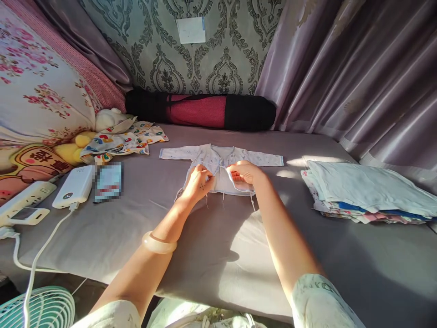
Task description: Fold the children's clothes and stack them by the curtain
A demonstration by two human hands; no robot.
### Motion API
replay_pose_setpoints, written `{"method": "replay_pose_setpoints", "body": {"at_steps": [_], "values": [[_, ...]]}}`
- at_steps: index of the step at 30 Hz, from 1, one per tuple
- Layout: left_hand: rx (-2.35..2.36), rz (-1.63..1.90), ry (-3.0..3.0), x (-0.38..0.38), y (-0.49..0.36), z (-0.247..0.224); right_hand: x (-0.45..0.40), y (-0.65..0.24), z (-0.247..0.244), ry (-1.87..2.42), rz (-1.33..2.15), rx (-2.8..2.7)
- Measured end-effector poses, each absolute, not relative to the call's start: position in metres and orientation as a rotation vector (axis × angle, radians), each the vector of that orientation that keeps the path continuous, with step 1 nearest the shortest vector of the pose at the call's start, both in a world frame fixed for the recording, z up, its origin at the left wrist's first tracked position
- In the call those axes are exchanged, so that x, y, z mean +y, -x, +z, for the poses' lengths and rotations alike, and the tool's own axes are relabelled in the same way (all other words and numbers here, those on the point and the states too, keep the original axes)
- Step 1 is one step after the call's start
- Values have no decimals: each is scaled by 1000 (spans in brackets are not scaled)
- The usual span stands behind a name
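A small white baby shirt (211, 157) with a fine print and pale blue trim lies spread on the grey sheet, sleeves stretched out to both sides. Thin tie strings hang from its lower edge. My left hand (200, 183) is closed at the shirt's left front, fingers pinched together near the middle. My right hand (244, 173) has its fingers curled round the edge of the right front panel, which is lifted a little. A thin tie seems to run between the two hands; the fingertips of my left hand are partly hidden.
To the right sits a stack of folded clothes (368, 189). On the left are a white power bank (75, 186) with a cable, a power strip (30, 200), a blurred packet (108, 181) and a patterned cloth (126, 139). A black-and-red roll bag (201, 110) lies at the back.
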State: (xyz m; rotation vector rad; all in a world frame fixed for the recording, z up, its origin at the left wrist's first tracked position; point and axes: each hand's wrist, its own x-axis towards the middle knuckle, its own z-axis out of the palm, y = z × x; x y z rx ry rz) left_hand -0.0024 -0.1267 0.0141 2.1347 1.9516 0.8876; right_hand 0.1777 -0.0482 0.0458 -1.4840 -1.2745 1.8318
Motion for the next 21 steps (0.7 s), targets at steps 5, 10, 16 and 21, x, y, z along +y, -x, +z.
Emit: {"method": "replay_pose_setpoints", "body": {"at_steps": [5,10,16,21], "values": [[1837,865,-2081,-126,-13,23,-48,-173,53,1369,1885,-1178],[1771,824,-2124,-124,-28,21,-52,-167,55,1311,1874,-1132],[1654,630,-2255,-128,-32,7,-60,-156,53,1373,1805,-1155],[1655,540,-2259,-143,-30,22,-66,-146,48,1454,1776,-1144]]}}
